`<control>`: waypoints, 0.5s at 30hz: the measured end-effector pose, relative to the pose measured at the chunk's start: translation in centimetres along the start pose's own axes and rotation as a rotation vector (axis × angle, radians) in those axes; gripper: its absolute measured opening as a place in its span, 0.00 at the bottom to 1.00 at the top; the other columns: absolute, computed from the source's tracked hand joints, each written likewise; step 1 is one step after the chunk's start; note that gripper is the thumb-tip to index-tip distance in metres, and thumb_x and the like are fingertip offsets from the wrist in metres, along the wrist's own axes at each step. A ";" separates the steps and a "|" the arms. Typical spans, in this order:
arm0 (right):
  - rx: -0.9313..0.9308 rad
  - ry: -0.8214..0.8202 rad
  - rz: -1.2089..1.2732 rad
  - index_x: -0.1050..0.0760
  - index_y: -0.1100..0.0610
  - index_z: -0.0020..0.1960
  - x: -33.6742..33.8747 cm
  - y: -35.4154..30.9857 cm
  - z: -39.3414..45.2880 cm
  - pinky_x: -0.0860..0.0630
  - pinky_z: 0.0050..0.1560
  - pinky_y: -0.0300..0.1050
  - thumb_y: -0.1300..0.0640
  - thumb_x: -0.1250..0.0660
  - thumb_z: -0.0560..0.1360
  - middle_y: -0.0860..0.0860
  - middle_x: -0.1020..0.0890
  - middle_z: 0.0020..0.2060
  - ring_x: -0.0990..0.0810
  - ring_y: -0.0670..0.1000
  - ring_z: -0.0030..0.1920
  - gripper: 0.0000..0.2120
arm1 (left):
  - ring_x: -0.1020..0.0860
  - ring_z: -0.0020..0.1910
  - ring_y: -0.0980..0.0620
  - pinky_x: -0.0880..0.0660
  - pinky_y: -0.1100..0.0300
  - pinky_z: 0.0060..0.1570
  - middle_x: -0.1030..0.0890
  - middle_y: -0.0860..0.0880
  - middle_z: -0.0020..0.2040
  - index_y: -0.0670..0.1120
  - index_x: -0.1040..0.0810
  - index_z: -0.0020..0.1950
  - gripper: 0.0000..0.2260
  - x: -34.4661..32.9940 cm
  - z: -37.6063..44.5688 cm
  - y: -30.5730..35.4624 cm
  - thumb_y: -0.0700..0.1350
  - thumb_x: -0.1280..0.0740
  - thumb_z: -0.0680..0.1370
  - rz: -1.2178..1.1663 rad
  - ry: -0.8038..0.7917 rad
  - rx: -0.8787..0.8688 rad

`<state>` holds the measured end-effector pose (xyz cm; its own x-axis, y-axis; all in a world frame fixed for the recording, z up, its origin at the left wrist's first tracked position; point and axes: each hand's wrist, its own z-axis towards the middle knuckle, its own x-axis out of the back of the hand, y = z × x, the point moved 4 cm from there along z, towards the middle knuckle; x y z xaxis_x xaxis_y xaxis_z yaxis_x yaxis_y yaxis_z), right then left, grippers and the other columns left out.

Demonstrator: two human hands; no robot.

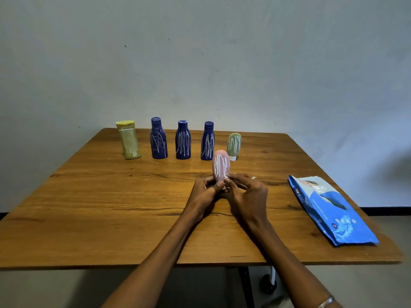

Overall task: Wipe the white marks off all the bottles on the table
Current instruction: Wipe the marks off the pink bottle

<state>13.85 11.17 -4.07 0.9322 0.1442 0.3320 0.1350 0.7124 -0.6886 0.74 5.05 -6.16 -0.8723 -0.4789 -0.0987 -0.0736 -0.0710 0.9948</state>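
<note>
Here both hands (231,192) grip a pink bottle (220,165) scribbled white.

The table (111,207) is wood with a warm brown grain, dark knots and fine cracks — its top gives a soft sheen near the bottles. The three blue bottles (183,141) look like matt plastic, scrawled with chalky white lines. The yellow-green bottle (130,141), the green tube (234,144) and the pink tube (220,165) have a dull, soft-looking finish too. The blue wipes pack (329,212) is glossy, crinkled plastic film — light glints off it. A metal ring (254,178) shines.
</note>
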 end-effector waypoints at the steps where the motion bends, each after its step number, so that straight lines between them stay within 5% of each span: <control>1: 0.014 0.010 -0.033 0.15 0.55 0.58 0.0 0.0 0.3 0.17 0.49 0.38 0.59 0.24 0.75 0.49 0.14 0.52 0.16 0.40 0.49 0.11 | 0.15 0.56 0.45 0.19 0.51 0.59 0.14 0.40 0.56 0.36 0.20 0.64 0.11 -0.1 0.0 0.0 0.36 0.36 0.82 0.005 -0.011 0.000; 4: 0.043 0.009 -0.071 0.16 0.57 0.58 0.2 -0.3 2.0 0.19 0.49 0.31 0.61 0.25 0.75 0.52 0.15 0.54 0.16 0.42 0.50 0.12 | 0.15 0.53 0.43 0.18 0.51 0.57 0.15 0.36 0.55 0.34 0.21 0.63 0.11 -0.2 0.1 -0.1 0.35 0.36 0.82 -0.006 -0.027 0.007; 10: 0.095 -0.004 -0.072 0.16 0.61 0.58 -0.2 -0.3 6.1 0.16 0.49 0.39 0.61 0.24 0.74 0.56 0.14 0.53 0.16 0.45 0.49 0.13 | 0.18 0.48 0.43 0.18 0.51 0.53 0.18 0.35 0.51 0.31 0.21 0.60 0.09 -0.2 0.4 -0.5 0.34 0.36 0.82 -0.042 -0.035 0.041; 15: 0.114 -0.015 -0.093 0.17 0.60 0.60 -0.7 -0.3 5.9 0.20 0.50 0.29 0.60 0.26 0.76 0.57 0.15 0.56 0.18 0.44 0.52 0.13 | 0.17 0.50 0.43 0.17 0.52 0.53 0.18 0.32 0.56 0.31 0.22 0.61 0.10 -0.2 0.4 -0.6 0.34 0.35 0.82 -0.027 -0.018 0.041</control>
<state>11.18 14.87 -0.26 0.9124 0.0837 0.4007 0.1804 0.7965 -0.5771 0.73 5.55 -6.76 -0.8783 -0.4615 -0.1252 -0.1166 -0.0471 0.9921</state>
